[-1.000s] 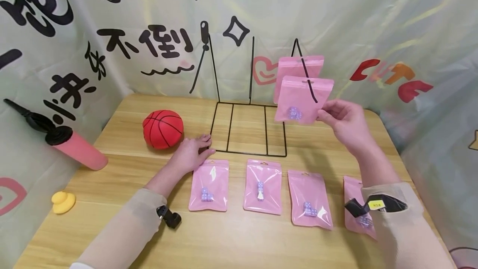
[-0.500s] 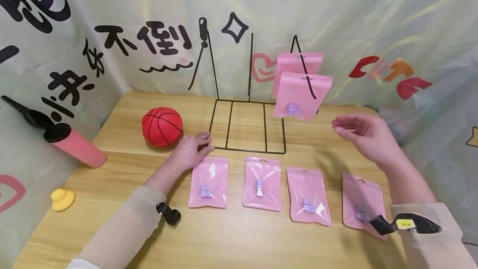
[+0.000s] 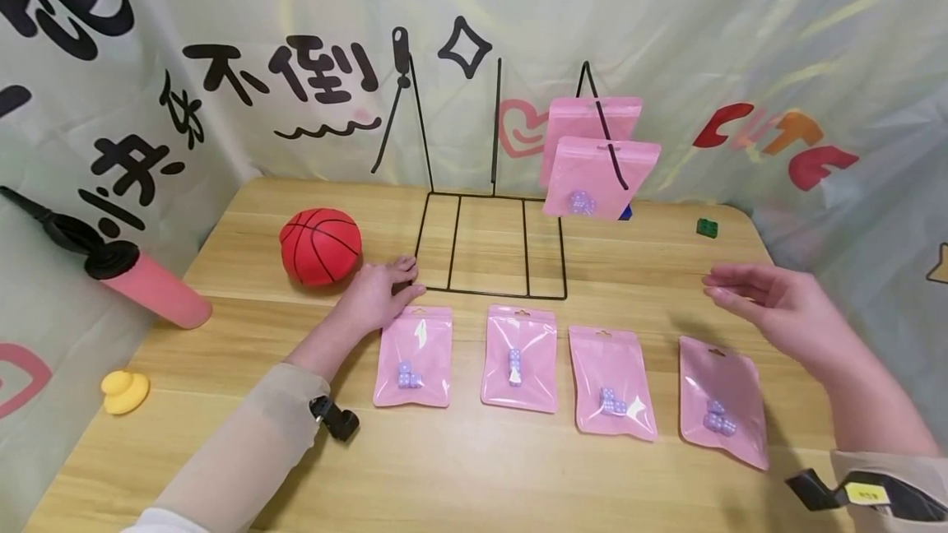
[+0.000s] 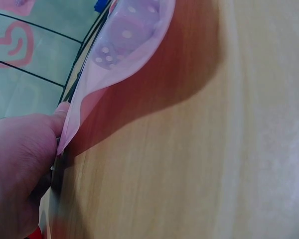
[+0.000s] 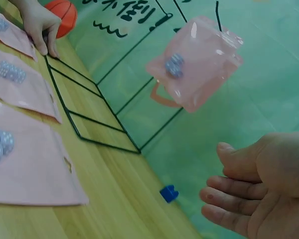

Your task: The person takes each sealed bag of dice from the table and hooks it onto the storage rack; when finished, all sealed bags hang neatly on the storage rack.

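My left hand [image 3: 374,296] grips the front left corner of a black wire display rack [image 3: 497,122], thumb and fingers at the base wire. Beside its fingertips lies a pink zip bag [image 3: 415,344] of lilac dice. On the rack's right hook hang two pink zip bags, a front bag [image 3: 603,167] with dice showing and a rear bag [image 3: 570,123] partly hidden behind it. My right hand [image 3: 778,311] is raised over the right side of the table, holding nothing, its fingers relaxed; the right wrist view shows its palm [image 5: 284,184] apart from the hanging bags.
More dice bags lie in the front row: a second bag [image 3: 520,336], a third bag [image 3: 611,360] and a rightmost bag [image 3: 722,377]. A red ball [image 3: 321,245], pink bottle [image 3: 159,290] and yellow duck [image 3: 124,392] stand left. Blue [image 5: 168,193] and green [image 3: 707,227] blocks sit back right.
My right hand has let go of the front hanging bag and moved right and toward me, uncovering the rightmost bag and the green block. The left hand has stayed at the rack corner.
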The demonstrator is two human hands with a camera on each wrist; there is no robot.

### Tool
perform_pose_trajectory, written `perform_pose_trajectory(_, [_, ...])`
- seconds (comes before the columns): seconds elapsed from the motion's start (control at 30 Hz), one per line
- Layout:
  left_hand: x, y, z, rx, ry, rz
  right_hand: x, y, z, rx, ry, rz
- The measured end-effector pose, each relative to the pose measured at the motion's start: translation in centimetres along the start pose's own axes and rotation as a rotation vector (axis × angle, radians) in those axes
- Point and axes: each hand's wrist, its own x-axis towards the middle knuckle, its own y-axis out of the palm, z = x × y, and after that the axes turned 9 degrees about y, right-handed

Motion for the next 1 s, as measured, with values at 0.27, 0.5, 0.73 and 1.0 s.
perform_pose_trajectory(0.27, [0.0,-0.1,-0.2,0.004,-0.013,0.013,-1.6,-0.6,-2.9,0.014,0.031,0.045])
perform_pose_trajectory(0.5, [0.1,-0.1,-0.3,0.002,-0.012,0.014,-2.7,-0.8,-5.4,0.011,0.062,0.032])
perform_pose_trajectory(0.73, [0.0,-0.2,-0.4,0.0,-0.005,0.01,-3.5,-1.5,-7.5,-0.108,0.208,0.076])
perform_pose_trajectory(1.0, [-0.2,-0.1,-0.3,-0.009,-0.004,-0.005,-4.1,-1.4,-9.7,-0.147,0.299,0.174])
